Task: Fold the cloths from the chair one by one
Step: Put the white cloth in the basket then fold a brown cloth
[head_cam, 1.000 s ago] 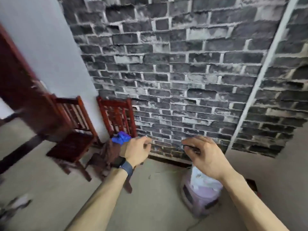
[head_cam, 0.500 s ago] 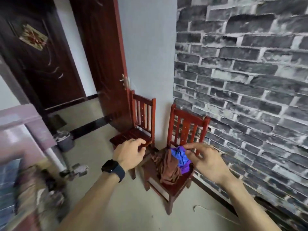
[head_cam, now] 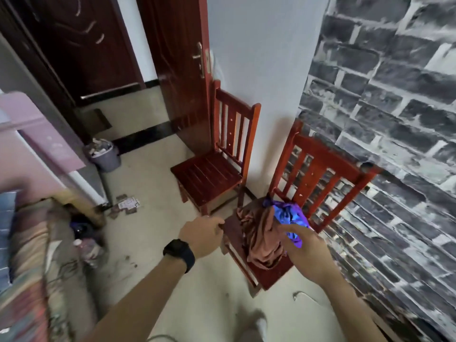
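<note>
A red wooden chair (head_cam: 318, 174) stands against the brick wall at the right. On its seat lie a crumpled brown cloth (head_cam: 257, 235) and, behind it, a shiny blue-purple cloth (head_cam: 287, 213). My right hand (head_cam: 304, 250) reaches over the seat, its relaxed fingers just at the blue cloth's near edge; I cannot tell if they touch it. My left hand (head_cam: 202, 235), with a black watch on the wrist, hovers by the seat's front left corner, fingers loosely curled and holding nothing.
A second, bare red chair (head_cam: 209, 176) stands to the left by the white wall and a dark red door (head_cam: 177, 70). A grey bin (head_cam: 104, 157), scattered cards (head_cam: 128, 203) and a patterned blanket (head_cam: 29, 255) lie at left. A cable (head_cam: 303, 293) rests on the floor.
The view has swung left and down from the brick wall onto the chairs, and closer. Both hands have come nearer the cloth chair; the right one now reaches the blue cloth.
</note>
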Demonstrator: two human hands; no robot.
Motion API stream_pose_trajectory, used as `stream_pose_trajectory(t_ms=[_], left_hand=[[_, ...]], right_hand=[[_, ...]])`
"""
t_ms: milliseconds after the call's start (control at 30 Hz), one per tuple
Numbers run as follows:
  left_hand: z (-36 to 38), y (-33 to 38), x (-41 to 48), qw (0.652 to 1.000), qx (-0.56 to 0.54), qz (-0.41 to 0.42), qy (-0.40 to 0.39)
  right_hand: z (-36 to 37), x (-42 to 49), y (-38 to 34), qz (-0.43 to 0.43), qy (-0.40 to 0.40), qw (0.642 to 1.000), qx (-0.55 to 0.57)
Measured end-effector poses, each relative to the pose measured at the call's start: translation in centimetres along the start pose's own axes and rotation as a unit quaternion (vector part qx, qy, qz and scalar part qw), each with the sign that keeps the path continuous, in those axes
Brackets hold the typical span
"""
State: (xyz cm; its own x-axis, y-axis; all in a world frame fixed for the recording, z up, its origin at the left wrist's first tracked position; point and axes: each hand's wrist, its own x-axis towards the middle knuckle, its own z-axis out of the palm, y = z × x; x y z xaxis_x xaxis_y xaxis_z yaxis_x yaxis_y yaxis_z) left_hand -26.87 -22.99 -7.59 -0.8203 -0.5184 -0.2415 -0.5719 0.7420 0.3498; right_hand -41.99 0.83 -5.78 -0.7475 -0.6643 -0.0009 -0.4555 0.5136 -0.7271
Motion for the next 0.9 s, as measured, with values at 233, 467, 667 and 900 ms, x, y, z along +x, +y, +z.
stream_pose_trajectory(t_ms=[233, 467, 667, 900], left_hand=[[6.0, -0.9, 10.1, 0.989, 0.018, -0.019, -0.146], [13.0, -3.9, 19.6, 0.966, 0.067, -0.010, -0.251], [19.9, -8.5, 27.7, 0.927, 0.144, 0.023, -0.344], [29.1, -14.3, 35.3, 0.890, 0.219, 0.128, -0.378]], right_hand=[[5.3, 9.5, 7.3, 0.144, -0.096, 0.984, 0.030], [12.6, 16.1, 14.2, 0.269, -0.164, 0.949, 0.022], [18.8, 21.7, 18.2, 0.360, -0.204, 0.909, -0.046], [26.6, 27.4, 22.8, 0.452, -0.027, 0.890, -0.060]])
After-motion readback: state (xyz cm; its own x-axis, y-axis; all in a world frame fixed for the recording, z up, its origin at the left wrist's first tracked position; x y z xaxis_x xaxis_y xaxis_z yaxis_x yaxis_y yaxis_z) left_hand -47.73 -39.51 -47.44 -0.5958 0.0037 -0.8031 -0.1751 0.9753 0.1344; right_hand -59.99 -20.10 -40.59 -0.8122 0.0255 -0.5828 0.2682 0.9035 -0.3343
